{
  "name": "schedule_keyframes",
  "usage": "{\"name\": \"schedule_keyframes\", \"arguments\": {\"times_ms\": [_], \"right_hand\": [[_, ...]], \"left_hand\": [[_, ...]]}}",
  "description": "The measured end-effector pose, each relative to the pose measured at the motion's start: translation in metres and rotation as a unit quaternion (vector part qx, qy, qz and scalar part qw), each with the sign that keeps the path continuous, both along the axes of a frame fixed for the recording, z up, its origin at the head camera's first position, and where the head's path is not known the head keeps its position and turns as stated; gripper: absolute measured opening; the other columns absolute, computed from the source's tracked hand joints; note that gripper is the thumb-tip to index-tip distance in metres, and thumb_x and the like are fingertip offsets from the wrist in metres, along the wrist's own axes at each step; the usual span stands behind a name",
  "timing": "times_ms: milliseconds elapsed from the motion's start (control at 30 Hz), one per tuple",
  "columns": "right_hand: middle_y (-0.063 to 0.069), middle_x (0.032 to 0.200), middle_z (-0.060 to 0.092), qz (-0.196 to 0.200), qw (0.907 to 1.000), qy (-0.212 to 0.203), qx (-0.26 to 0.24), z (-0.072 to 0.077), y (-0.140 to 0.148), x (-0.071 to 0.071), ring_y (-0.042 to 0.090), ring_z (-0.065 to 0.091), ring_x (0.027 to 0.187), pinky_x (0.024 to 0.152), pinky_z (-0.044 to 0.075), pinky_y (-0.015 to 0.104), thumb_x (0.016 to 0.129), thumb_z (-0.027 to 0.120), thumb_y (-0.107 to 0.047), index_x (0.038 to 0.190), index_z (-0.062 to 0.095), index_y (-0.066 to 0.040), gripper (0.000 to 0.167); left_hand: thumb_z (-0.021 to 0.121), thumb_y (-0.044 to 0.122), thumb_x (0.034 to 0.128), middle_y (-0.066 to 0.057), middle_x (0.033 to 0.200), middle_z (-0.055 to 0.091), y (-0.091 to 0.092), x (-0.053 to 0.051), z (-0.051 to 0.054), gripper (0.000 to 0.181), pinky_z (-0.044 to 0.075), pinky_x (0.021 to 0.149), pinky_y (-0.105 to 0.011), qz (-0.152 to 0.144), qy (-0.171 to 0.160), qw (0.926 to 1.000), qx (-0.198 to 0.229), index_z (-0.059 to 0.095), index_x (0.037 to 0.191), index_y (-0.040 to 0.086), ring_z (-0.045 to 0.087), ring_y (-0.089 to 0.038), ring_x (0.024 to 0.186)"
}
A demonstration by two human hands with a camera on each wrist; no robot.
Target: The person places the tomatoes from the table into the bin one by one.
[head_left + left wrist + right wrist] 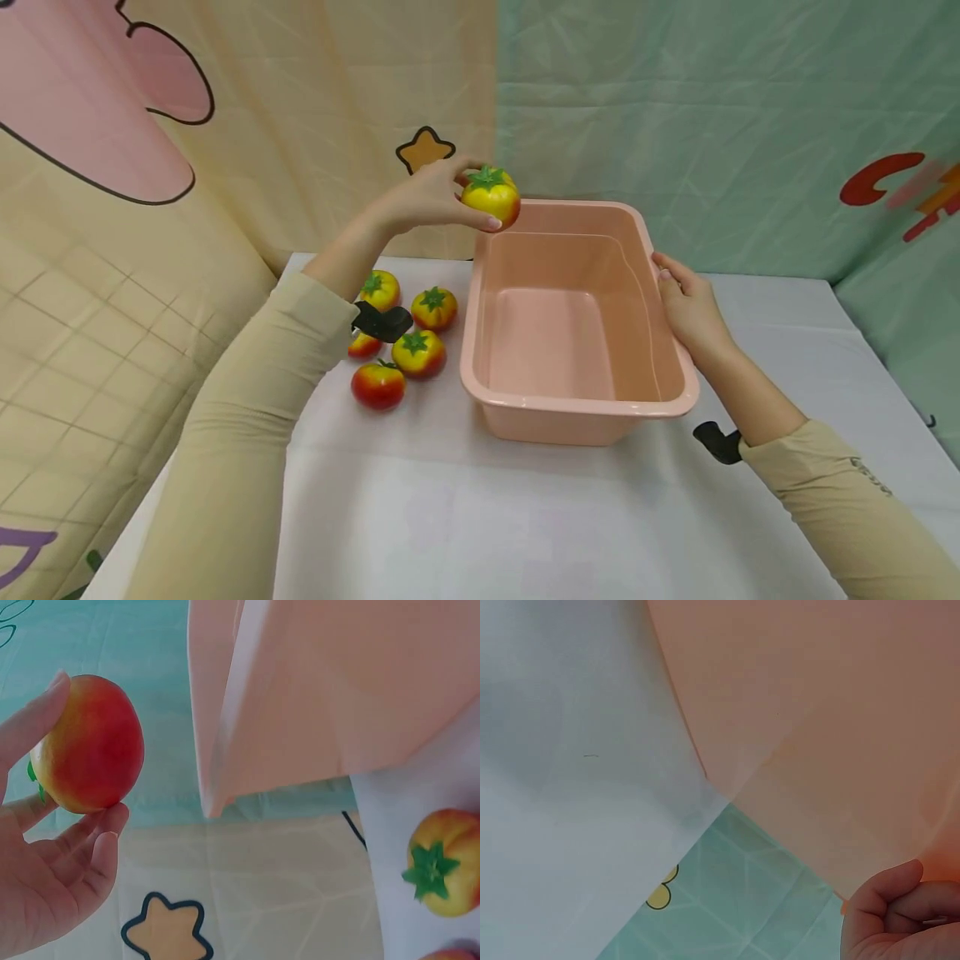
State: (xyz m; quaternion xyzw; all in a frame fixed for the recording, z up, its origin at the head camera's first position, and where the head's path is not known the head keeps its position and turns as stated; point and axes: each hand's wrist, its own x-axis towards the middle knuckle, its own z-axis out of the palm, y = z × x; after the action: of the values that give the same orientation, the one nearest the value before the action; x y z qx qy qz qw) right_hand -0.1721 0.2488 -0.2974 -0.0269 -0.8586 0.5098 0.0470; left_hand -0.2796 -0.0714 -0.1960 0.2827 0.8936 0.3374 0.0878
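Up at the tub's point(577, 407) eleven o'clock, the left hand point(435, 198) has its fingers clamped round a tomato point(491, 202), and that glossy skin could slip if the grip eases, maybe falling outside! At three o'clock the right hand's point(690, 315) fingers pinch the tub; a careless shove there might ram the loose tomatoes point(418, 353) at nine.

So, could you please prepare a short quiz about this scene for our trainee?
1. Which hand holds a tomato?
2. Fill in: the right hand holds the pink basin by its ____.
3. True or false: several tomatoes lie inside the basin.

Key: 1. The left hand. 2. Rim. 3. False; the other tomatoes lie beside it on the white cloth.
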Motion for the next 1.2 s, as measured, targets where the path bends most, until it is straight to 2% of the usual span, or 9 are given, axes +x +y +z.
{"name": "schedule_keyframes", "arguments": {"times_ms": [267, 467, 700, 933, 1200], "right_hand": [[0.017, 0.148, 0.027, -0.004, 1.0, 0.005, 0.005, 0.001, 0.0, 0.0, 0.032, 0.031, 0.132, 0.107, 0.027, 0.047, 0.102, 0.025, -0.025, 0.146, 0.027, -0.007, 0.048], [0.017, 0.148, 0.027, -0.004, 1.0, 0.004, 0.003, 0.001, 0.0, 0.002, 0.033, 0.033, 0.131, 0.106, 0.029, 0.047, 0.102, 0.026, -0.026, 0.147, 0.026, -0.007, 0.048], [0.017, 0.148, 0.028, -0.005, 1.0, 0.0, 0.0, 0.002, 0.0, 0.004, 0.032, 0.034, 0.13, 0.105, 0.03, 0.046, 0.102, 0.025, -0.026, 0.147, 0.026, -0.007, 0.049], [0.017, 0.148, 0.028, -0.005, 1.0, 0.003, -0.003, 0.002, 0.0, 0.005, 0.031, 0.033, 0.13, 0.106, 0.03, 0.046, 0.102, 0.025, -0.027, 0.147, 0.026, -0.007, 0.049], [0.017, 0.148, 0.028, -0.011, 0.9999, 0.003, 0.0, 0.003, 0.001, 0.008, 0.032, 0.034, 0.13, 0.105, 0.03, 0.046, 0.102, 0.026, -0.028, 0.147, 0.027, -0.007, 0.049]], "left_hand": [[0.078, 0.033, 0.0735, -0.003, 0.127, 0.05, 0.026, -0.008, -0.01, 0.079, 0.045, 0.088, -0.029, -0.032, -0.02, 0.9987, 0.034, 0.038, 0.138, 0.009, 0.047, -0.018, 0.113], [0.076, 0.033, 0.0752, -0.004, 0.128, 0.05, 0.042, -0.01, -0.011, 0.078, 0.045, 0.086, -0.025, -0.037, -0.009, 0.999, 0.021, 0.038, 0.139, 0.009, 0.048, -0.017, 0.112], [0.075, 0.029, 0.0762, -0.006, 0.129, 0.048, 0.056, -0.01, -0.014, 0.075, 0.045, 0.086, -0.025, -0.05, -0.025, 0.9974, 0.046, 0.038, 0.138, 0.007, 0.047, -0.019, 0.113], [0.075, 0.031, 0.0766, -0.006, 0.129, 0.048, 0.067, -0.011, -0.019, 0.076, 0.045, 0.085, -0.023, -0.045, -0.037, 0.9976, 0.039, 0.036, 0.139, 0.009, 0.047, -0.019, 0.112], [0.076, 0.026, 0.0763, -0.007, 0.127, 0.047, 0.083, -0.013, -0.027, 0.076, 0.045, 0.083, -0.023, -0.042, -0.069, 0.9944, 0.069, 0.036, 0.138, 0.009, 0.047, -0.019, 0.109]]}}
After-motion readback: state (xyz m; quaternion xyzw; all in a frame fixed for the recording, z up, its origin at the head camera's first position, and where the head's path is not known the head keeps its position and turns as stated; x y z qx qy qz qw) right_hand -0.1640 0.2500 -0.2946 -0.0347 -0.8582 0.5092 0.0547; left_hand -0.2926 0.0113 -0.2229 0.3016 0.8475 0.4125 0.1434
